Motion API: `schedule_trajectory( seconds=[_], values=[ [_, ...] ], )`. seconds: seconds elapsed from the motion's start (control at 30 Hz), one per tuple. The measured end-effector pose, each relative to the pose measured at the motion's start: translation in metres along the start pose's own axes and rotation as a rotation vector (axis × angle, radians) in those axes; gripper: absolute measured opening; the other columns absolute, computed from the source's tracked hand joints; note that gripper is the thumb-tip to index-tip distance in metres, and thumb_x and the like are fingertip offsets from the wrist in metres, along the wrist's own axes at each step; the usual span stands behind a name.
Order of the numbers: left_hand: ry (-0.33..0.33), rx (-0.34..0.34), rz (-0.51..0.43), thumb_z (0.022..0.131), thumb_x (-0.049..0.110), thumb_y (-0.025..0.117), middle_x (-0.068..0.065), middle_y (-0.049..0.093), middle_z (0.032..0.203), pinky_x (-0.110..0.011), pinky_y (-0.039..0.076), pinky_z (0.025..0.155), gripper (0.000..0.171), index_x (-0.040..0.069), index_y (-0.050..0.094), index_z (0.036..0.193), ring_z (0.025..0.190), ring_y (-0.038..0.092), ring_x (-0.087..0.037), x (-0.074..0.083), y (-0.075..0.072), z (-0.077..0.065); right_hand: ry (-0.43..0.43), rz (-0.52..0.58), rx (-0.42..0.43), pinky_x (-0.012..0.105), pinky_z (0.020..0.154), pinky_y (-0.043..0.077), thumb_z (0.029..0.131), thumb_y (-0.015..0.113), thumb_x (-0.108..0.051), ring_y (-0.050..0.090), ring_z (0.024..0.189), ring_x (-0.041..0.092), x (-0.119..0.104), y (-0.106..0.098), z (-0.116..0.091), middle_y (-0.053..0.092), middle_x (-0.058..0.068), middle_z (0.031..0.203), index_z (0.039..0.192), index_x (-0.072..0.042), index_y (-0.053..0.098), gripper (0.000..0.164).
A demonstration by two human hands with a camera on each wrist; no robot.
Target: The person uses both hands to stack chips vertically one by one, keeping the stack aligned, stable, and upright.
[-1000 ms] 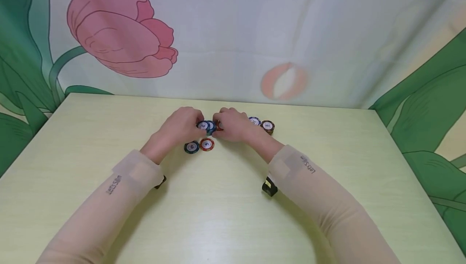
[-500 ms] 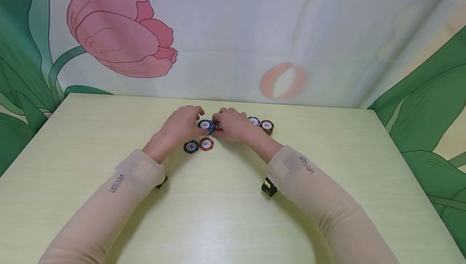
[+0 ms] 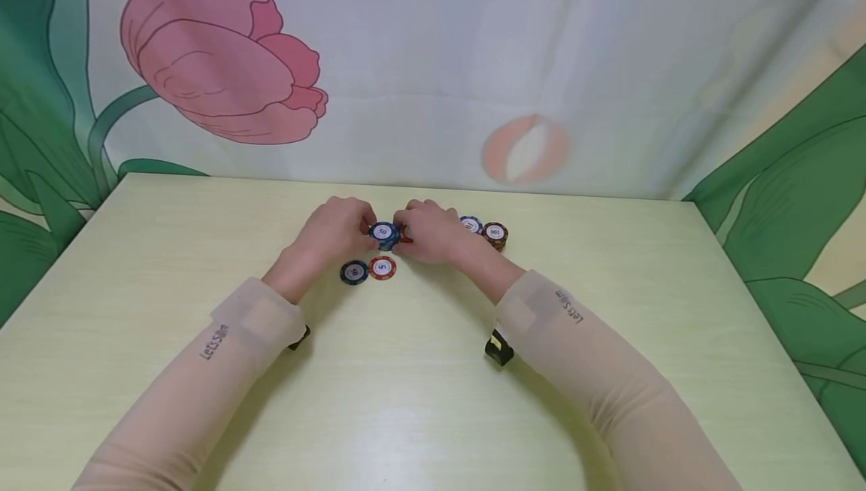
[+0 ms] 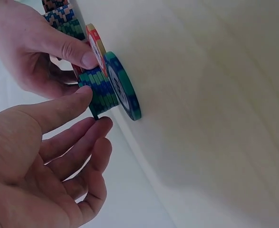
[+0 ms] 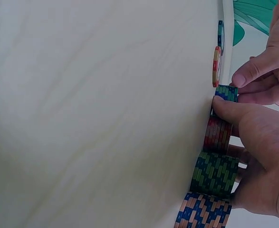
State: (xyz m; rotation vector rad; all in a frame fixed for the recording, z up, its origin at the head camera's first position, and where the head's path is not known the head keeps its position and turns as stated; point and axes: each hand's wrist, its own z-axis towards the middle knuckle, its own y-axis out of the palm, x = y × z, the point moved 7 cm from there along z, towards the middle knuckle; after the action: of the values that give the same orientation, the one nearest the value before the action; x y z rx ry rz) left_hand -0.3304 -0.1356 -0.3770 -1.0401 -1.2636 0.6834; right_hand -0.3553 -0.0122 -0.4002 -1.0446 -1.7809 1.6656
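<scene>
My left hand (image 3: 328,231) pinches the left side of a blue-and-green poker chip stack (image 3: 384,234), its top chip marked 50. In the left wrist view the thumb lies on the stack's near side, with the fingertips curled at the far edge. From the other side my right hand (image 3: 433,231) holds the same stack between thumb and fingers. A red chip stack (image 5: 218,134) stands right beside it, mostly under the right hand in the head view. In front, a dark 50 chip (image 3: 354,272) and a red 5 chip (image 3: 383,268) lie flat on the table.
Further right in the row are a green chip stack (image 5: 215,174), a blue-and-peach stack (image 5: 203,211) and a dark stack marked 100 (image 3: 495,233). The row stands near the back edge of the pale table (image 3: 419,416), before a printed curtain (image 3: 406,62).
Chips that overlapped unevenly at the left now sit squared on the blue-and-green stack. My left fingers loosened, then closed on its side again. The right hand has stayed in place.
</scene>
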Motion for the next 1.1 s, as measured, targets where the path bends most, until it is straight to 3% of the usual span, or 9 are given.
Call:
schedule_trajectory(
  seconds=[0.43,0.7,1.1],
  values=[
    [0.006,0.003,0.028,0.089,0.016,0.081,-0.013,0.071,0.098,-0.042,0.051,0.082,0.030,-0.002,0.073,0.111,0.088,0.063,-0.028,0.005,0.001,-0.001,0.008,0.008,0.006,0.053,0.089,0.046,0.099,0.069,-0.041,0.052,0.108,0.024,-0.002,-0.001,-0.001,0.057,0.004,0.121,0.124,-0.017,0.066,0.035],
    [-0.020,-0.025,0.039,0.089,0.018,0.080,-0.015,0.067,0.104,-0.043,0.050,0.082,0.035,-0.001,0.067,0.116,0.091,0.061,-0.031,0.003,-0.001,-0.008,0.014,0.007,0.005,0.053,0.090,0.045,0.098,0.070,-0.041,0.052,0.109,0.024,0.000,-0.001,-0.001,0.058,0.004,0.122,0.125,-0.016,0.065,0.037],
    [-0.082,-0.242,0.148,0.085,0.022,0.084,-0.010,0.068,0.098,-0.043,0.051,0.078,0.035,0.000,0.070,0.108,0.086,0.060,-0.027,-0.003,0.002,-0.028,0.011,0.027,0.007,0.057,0.093,0.044,0.098,0.070,-0.041,0.052,0.117,0.026,0.000,-0.002,-0.001,0.057,0.005,0.129,0.131,-0.016,0.065,0.042]
  ],
)
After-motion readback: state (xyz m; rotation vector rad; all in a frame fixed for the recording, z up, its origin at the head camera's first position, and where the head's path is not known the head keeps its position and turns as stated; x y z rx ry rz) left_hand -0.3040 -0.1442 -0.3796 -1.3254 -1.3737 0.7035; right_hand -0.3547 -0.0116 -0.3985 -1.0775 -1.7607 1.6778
